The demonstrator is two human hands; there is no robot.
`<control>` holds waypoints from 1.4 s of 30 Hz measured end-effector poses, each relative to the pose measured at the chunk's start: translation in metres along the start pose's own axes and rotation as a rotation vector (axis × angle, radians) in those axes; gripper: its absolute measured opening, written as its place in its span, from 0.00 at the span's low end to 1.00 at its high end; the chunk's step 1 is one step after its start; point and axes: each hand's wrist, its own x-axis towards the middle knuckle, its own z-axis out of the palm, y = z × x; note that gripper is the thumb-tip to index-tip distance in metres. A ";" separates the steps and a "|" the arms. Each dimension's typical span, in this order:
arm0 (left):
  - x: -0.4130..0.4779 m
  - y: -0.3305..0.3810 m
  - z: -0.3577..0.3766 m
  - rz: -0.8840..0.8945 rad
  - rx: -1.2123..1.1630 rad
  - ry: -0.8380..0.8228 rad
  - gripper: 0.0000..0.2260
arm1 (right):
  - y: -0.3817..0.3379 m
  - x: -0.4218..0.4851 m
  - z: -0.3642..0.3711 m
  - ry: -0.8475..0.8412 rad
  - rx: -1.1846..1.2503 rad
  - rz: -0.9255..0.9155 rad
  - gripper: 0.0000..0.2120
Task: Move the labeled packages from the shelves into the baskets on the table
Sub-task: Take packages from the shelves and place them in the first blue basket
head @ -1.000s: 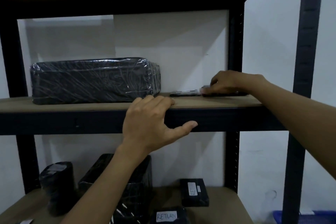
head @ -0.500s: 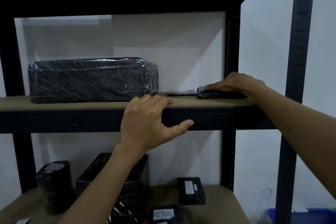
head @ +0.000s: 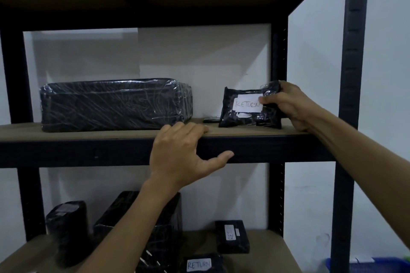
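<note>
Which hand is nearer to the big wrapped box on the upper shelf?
Left. The left hand grips the shelf edge just in front of the box, near its right end; the right hand holds the RETURN package farther right.

In view are two hands, left hand (head: 180,154) and right hand (head: 291,104), two loaded shelves, upper shelf (head: 73,135) and lower shelf (head: 267,245), six black wrapped packages (head: 240,118), one thin dark item (head: 210,120) and one blue basket (head: 377,265).
</note>
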 end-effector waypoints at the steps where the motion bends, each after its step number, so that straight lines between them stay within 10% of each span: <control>1: 0.000 0.000 0.000 -0.001 0.001 0.002 0.29 | -0.001 -0.001 0.000 -0.021 0.021 0.032 0.14; 42: -0.004 0.004 -0.006 -0.065 0.056 -0.118 0.31 | -0.039 -0.085 -0.001 -0.044 -0.363 -0.341 0.25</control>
